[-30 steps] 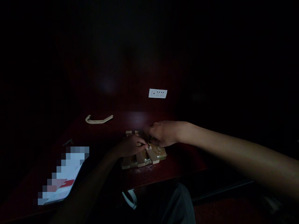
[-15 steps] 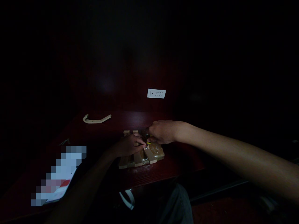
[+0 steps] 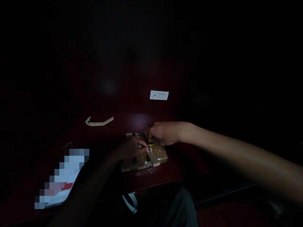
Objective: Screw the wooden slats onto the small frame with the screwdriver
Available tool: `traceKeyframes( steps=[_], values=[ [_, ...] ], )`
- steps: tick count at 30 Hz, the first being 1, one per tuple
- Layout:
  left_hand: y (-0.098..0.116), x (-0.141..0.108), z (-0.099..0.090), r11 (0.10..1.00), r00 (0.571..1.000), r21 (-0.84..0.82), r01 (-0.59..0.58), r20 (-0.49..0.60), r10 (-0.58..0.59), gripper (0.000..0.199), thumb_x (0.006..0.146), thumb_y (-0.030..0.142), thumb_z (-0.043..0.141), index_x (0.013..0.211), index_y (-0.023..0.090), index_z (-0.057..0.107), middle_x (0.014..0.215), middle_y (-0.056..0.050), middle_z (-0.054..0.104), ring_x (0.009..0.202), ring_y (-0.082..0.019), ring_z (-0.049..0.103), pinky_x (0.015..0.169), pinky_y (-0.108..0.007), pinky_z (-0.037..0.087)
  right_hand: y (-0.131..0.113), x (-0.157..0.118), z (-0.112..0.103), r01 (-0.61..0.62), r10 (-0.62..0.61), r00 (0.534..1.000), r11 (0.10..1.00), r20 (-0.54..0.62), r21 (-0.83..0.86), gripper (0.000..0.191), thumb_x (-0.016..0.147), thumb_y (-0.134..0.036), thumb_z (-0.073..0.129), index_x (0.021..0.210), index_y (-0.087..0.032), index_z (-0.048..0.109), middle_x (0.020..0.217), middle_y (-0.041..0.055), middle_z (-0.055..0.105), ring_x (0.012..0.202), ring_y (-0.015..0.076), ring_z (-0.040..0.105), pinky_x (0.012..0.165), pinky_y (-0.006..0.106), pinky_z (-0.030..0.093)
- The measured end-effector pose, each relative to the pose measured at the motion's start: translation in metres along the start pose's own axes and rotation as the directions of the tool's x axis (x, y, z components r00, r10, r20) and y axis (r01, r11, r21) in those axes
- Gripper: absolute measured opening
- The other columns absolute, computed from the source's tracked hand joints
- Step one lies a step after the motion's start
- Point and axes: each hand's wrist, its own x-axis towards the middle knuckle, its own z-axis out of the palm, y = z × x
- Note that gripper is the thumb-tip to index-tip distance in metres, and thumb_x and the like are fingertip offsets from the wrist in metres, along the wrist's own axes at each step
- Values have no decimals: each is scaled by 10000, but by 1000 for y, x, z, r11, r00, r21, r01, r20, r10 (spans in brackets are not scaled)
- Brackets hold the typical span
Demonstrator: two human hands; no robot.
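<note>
Flat, pale wooden slats are lying side by side on a tan block wrapped in shiny clear film, near the front of a dark red wooden tabletop. Taking the slats as the dial's centre, a pale, hook-shaped wooden piece is lying at 10 o'clock, well apart. A small thin object, too dim to identify, is lying at 9, and a bright, flat rectangular device, partly blocked out, is glowing at 8. A white rectangular wall socket is showing just past 12.

The left forearm is cutting in from 7, between device and slats; the right forearm is reaching across from 3. The tabletop's front edge is running close by at 6, with a white curved object below it and a dark grey trousered knee rising at 5. A narrow strip of red wood is showing before that edge, a wider stretch toward 11.

The right hand is gripping a short yellow-and-black screwdriver, fingers curled around it, tip pointing down at the rightmost slat. The left hand is lying over the slats, fingertips just beside that tip; whether they are pinching anything, I cannot tell.
</note>
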Motion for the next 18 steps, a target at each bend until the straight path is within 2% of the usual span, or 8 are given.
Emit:
traceKeyframes(
  steps=[5,11,15,18],
  values=[
    [3,0,-1,999,999,-10,35,19,-35,146,852,244,638,846,193,774,946,-52,747,913,-187,666,832,-296,496,-2,3,-1,-24,24,1000,1000,9,5,269,907,-157,550,1148,-89,647,958,131,722,749,184,647,540,254,377],
    [-3,0,1,1000,1000,8,13,17,-13,171,865,285,628,901,213,778,1017,-56,723,943,-185,652,852,-300,496,11,3,10,2,0,999,999,-44,48,260,933,-250,528,1081,-92,672,908,130,717,691,179,628,533,267,384],
    [-4,-1,2,1000,1000,1,18,17,-18,176,868,293,623,892,205,773,1036,-66,718,940,-186,651,852,-308,497,12,2,14,17,-14,997,999,-78,45,274,954,-286,496,1069,-106,667,909,132,717,750,202,650,589,287,411],
    [-2,-1,1,1000,999,-2,28,28,-28,176,872,296,618,887,208,770,1025,-62,716,930,-183,650,852,-312,497,8,0,11,-44,45,998,998,-33,38,300,935,-304,523,1120,-94,631,983,159,704,817,232,659,621,302,428]
  ],
)
